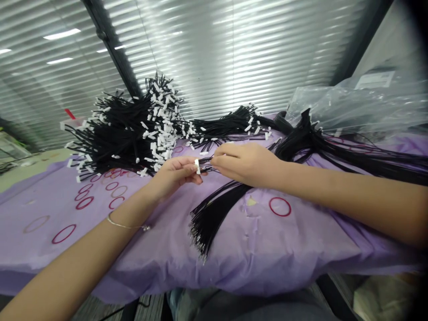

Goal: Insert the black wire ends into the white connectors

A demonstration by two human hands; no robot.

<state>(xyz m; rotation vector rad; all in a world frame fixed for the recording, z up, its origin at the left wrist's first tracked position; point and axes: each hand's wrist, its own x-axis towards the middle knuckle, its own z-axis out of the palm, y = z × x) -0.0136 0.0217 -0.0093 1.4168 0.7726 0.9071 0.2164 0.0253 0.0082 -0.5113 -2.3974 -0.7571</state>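
Between the thumb and fingers of my left hand [179, 173] is a small white connector housing [197, 166]. Thin black wires [206, 164] run from it toward my right hand [245, 164], whose fingers are pinched on them. Just below my right hand, a fanned bundle of black wires [220, 209] with bare metal terminals at its ends lies on the purple cloth. Behind my left hand rises a big heap of black cables [123, 127] tipped with white connectors.
Red and tan rubber bands, one red band [280, 207] among them, lie on the purple cloth [267, 249]. More black cables [227, 122] lie behind my hands. Long wires [371, 154] stretch right, near clear plastic bags [354, 104]. Window blinds [217, 53] stand behind the table.
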